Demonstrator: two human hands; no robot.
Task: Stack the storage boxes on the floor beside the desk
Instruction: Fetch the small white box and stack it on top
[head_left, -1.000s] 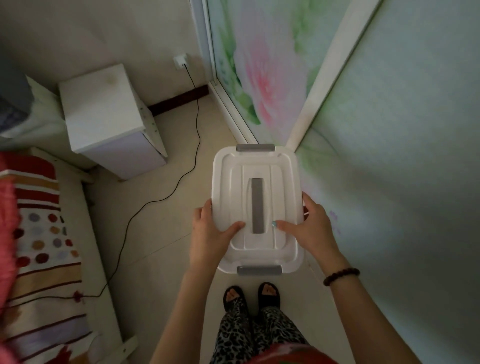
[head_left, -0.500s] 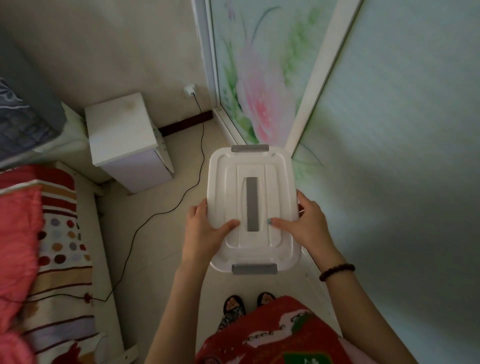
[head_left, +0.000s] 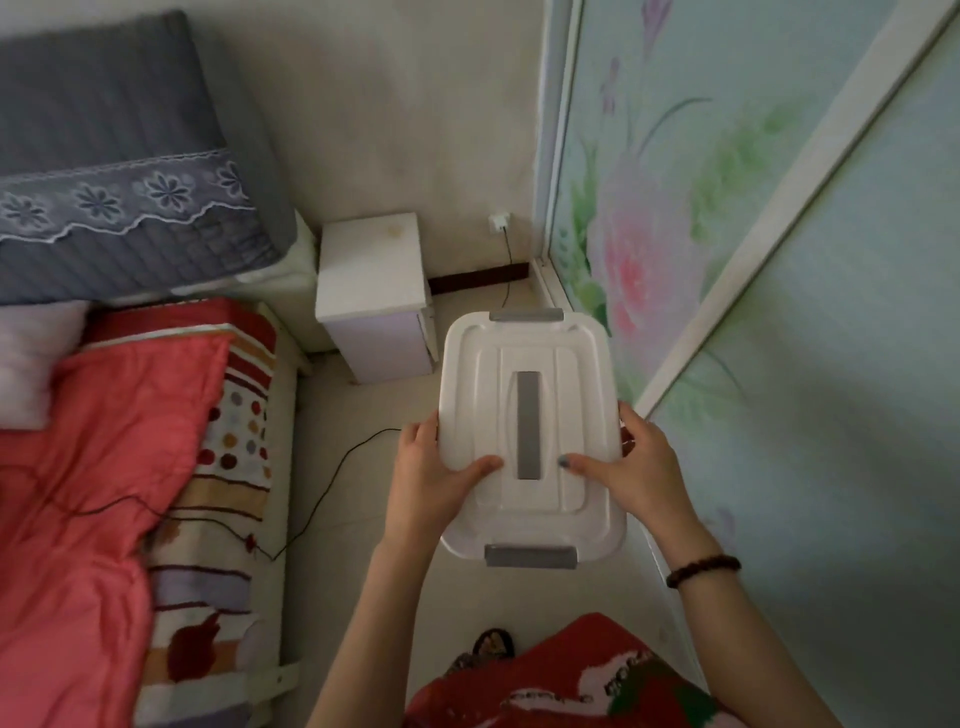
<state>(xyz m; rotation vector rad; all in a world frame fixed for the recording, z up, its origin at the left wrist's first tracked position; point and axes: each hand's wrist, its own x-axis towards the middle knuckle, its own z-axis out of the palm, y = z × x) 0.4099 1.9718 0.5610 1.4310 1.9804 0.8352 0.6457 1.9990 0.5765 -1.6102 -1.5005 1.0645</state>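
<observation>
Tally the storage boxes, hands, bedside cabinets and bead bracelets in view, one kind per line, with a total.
storage box: 1
hands: 2 (left hand, right hand, both holding the box)
bedside cabinet: 1
bead bracelet: 1
Total: 5

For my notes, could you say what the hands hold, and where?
Left hand and right hand grip the white storage box by its long sides, thumbs on top.
</observation>
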